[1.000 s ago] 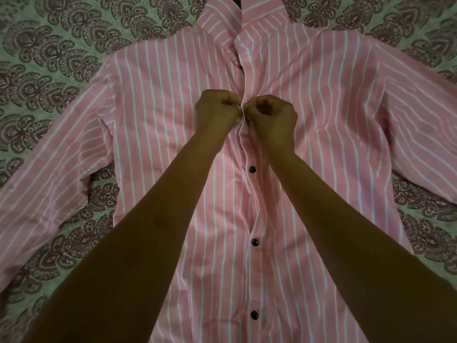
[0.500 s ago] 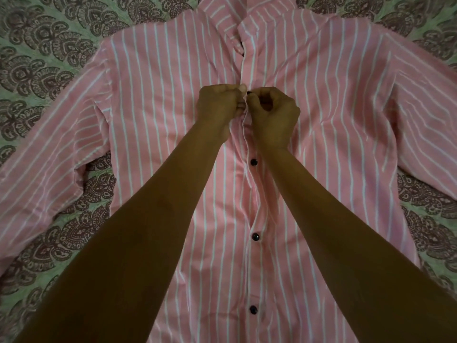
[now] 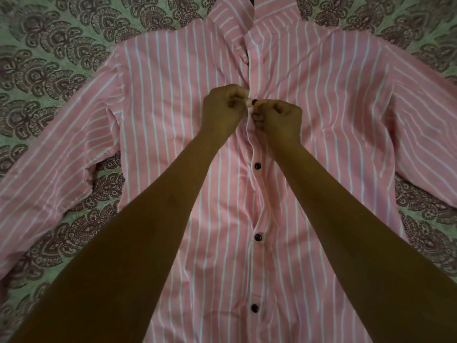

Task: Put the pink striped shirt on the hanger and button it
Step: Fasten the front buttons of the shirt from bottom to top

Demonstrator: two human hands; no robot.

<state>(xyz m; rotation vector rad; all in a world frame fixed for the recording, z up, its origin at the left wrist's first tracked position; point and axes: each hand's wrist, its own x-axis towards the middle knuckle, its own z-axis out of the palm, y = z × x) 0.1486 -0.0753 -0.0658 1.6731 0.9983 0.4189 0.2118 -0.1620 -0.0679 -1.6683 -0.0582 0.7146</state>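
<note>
Head view — steeply downward, close over shirt (image 3: 173,144)

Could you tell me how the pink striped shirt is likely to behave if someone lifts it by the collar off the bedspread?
The shirt would probably hang limp: it already wrinkles around the left hand and right hand. It looks thin, so likely light. The sleeves lie spread on the bedspread and would likely dangle.

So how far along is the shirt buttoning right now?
Three black buttons down the pink striped shirt are closed. The left hand and right hand are working the next button. The neck opening above remains unfastened; the hanger is barely visible.
</note>
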